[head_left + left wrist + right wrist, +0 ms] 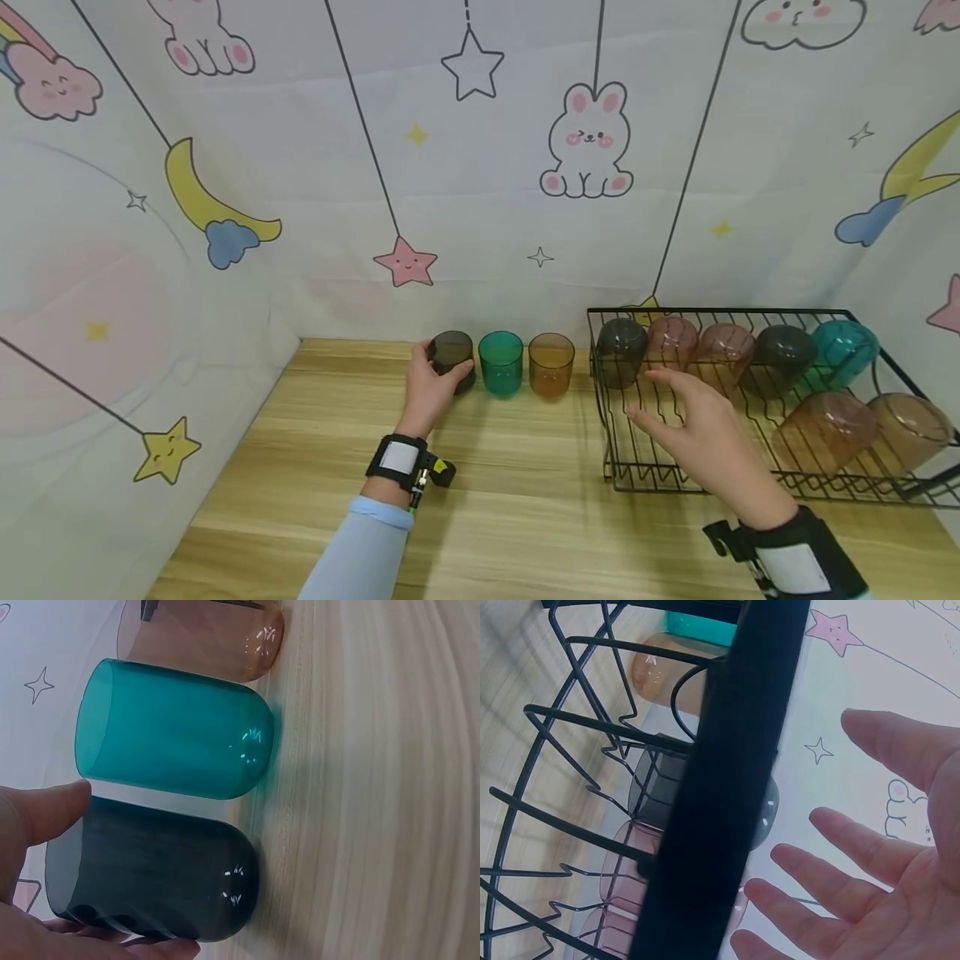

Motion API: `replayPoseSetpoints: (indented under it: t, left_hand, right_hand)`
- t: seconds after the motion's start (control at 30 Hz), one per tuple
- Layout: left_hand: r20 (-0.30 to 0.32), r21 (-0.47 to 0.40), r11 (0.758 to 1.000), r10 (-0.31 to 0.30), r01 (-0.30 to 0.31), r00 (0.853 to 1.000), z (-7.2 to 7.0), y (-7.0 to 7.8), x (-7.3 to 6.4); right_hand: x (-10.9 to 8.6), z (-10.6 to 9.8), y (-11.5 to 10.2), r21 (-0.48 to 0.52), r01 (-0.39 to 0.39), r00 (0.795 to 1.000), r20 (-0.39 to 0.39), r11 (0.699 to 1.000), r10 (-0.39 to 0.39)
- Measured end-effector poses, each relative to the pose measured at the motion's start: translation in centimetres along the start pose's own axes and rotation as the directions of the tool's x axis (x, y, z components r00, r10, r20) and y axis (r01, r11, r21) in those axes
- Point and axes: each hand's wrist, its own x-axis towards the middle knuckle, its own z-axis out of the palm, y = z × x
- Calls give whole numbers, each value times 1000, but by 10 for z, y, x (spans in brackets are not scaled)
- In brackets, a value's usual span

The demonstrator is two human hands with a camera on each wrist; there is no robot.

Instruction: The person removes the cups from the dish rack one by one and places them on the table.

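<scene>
My left hand [432, 390] grips a dark grey cup [157, 874] that stands upright on the wooden table, thumb at its rim and fingers round its far side. Right of it, in a row, stand a teal cup [501, 364] and an amber cup [551, 367]. Over the front left part of a black wire rack [611, 433] hovers my right hand [708, 429], its fingers spread and holding nothing. Nearest to it in the rack are upturned cups, a dark grey one [622, 354] and two pink ones [672, 342].
Farther right in the rack sit another dark grey cup [780, 358], a blue-teal cup [846, 352] and two amber-pink cups [825, 433] near the front. A white cloth wall [480, 208] with printed stars and rabbits stands behind the wooden table [315, 467].
</scene>
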Motion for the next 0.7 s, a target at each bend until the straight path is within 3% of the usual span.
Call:
replayPoseSetpoints:
  t: [0.3,0.47,0.57,0.7]
  left_hand:
    - [27,15,1000,-20,19,999,-4,1,-2]
    - [2,37,999,-36,36,999,-5,6,-9]
    - [-35,54,999,7,-5,999,-4,14,-15]
    - [-81,94,988,128,-121,988,-3,35,-27]
  right_hand:
    - [1,-4,-1,-14,28,1000,-6,1000,-28]
    - [1,-12,0,-35,29,999,-27,999,-30]
    - [0,-20,2,-65,12,999,-39,998,-15]
    - [0,-35,9,-114,-15,996,-87,993,5]
